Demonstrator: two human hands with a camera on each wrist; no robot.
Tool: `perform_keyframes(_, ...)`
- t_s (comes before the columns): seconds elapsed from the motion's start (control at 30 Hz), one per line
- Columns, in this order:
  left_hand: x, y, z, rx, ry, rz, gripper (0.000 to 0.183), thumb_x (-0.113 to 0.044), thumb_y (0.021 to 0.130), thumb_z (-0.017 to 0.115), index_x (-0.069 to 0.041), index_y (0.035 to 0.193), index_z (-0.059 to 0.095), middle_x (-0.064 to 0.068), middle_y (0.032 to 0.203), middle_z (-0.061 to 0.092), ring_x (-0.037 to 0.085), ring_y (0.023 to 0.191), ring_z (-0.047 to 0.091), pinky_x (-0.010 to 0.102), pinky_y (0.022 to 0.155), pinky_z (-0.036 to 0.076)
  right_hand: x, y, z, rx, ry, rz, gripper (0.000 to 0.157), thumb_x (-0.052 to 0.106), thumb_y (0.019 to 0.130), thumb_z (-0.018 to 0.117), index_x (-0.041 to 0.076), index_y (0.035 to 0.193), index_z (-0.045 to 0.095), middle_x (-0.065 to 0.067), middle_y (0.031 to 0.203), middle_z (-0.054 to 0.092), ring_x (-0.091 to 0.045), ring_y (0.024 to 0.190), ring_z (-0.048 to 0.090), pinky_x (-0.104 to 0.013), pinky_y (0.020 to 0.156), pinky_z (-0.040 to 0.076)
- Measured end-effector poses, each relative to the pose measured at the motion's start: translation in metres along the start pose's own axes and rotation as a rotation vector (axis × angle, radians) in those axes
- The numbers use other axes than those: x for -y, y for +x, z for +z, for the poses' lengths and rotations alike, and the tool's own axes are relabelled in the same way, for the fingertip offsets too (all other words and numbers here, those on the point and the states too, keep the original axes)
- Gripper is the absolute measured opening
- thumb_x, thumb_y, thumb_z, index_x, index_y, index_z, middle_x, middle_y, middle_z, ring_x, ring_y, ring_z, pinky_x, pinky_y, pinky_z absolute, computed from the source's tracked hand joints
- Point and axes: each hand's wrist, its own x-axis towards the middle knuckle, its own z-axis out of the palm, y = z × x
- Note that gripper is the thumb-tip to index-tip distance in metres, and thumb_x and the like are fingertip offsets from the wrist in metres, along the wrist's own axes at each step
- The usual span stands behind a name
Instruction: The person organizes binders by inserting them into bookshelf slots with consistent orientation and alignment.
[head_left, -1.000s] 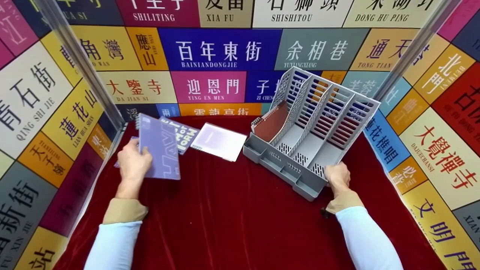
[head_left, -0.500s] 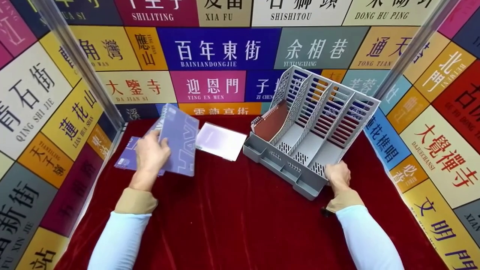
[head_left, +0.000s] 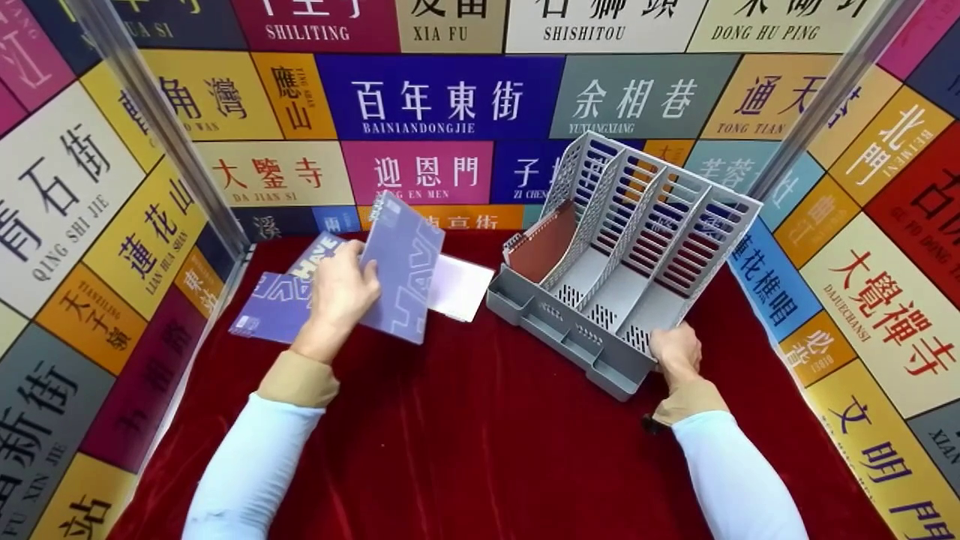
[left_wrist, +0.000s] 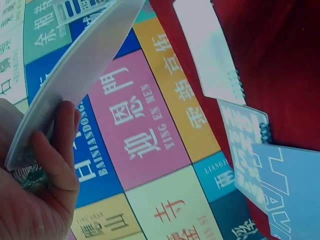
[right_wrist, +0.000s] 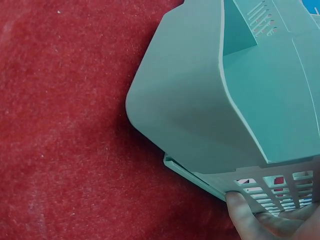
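Over the last second, the left hand (head_left: 345, 296) has travelled rightward with the held notebook (head_left: 405, 270), leaving the purple notebook (head_left: 262, 315) and the lettered notebook (head_left: 311, 255) more fully in sight on the bench (head_left: 465, 435). The held notebook is now raised and tilted, partly hiding the white notebook (head_left: 463, 289) in the head view. In this inspector's judgement it is separated from the others and nearer the rack (head_left: 630, 283). The left hand pinches it at its edge, fingers on one face. The right hand (head_left: 675, 351) has not shifted; it grips the rack's near right corner, which probably steadies it.

A brown notebook (head_left: 546, 241) stands in the rack's leftmost compartment. The white notebook lies just beside the rack, on the side of the held notebook, but low enough, it is judged, to pass over. The rack's upright partitions restrict access more. Sign-printed walls (head_left: 450, 94) enclose the bench.
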Motion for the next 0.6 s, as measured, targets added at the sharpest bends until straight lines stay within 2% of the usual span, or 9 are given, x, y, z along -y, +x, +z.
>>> perform_keyframes(0.27, -0.025, 0.006, 0.011, 0.056, -0.003, 0.003, 0.028, -0.018, 0.105, 0.071, -0.003, 0.128, 0.075, 0.026, 0.109, 0.084, 0.049, 0.093, 0.081, 0.059, 0.082, 0.064, 0.000, 0.001, 0.000, 0.010, -0.007, 0.004, 0.056, 0.026, 0.100, 0.043, -0.004, 0.145, 0.058, -0.036, 0.153, 0.062, -0.053, 0.134, 0.065, -0.059, 0.106, 0.060)
perform_keyframes(0.47, -0.045, 0.011, 0.024, 0.098, 0.000, 0.026, 0.029, -0.021, 0.106, 0.070, -0.006, 0.130, 0.074, 0.023, 0.106, 0.084, 0.046, 0.090, 0.080, 0.059, 0.081, 0.064, 0.001, 0.000, -0.001, -0.008, 0.007, 0.000, 0.051, 0.026, 0.100, 0.044, -0.003, 0.139, 0.061, -0.035, 0.147, 0.065, -0.051, 0.128, 0.068, -0.056, 0.098, 0.062)
perform_keyframes(0.6, -0.057, 0.014, 0.032, 0.126, 0.009, 0.036, 0.028, -0.023, 0.107, 0.069, -0.008, 0.130, 0.074, 0.022, 0.105, 0.084, 0.044, 0.091, 0.080, 0.058, 0.083, 0.065, 0.000, 0.001, -0.001, -0.003, 0.000, 0.002, 0.054, 0.026, 0.100, 0.044, -0.003, 0.142, 0.059, -0.034, 0.150, 0.064, -0.052, 0.135, 0.065, -0.061, 0.108, 0.059)
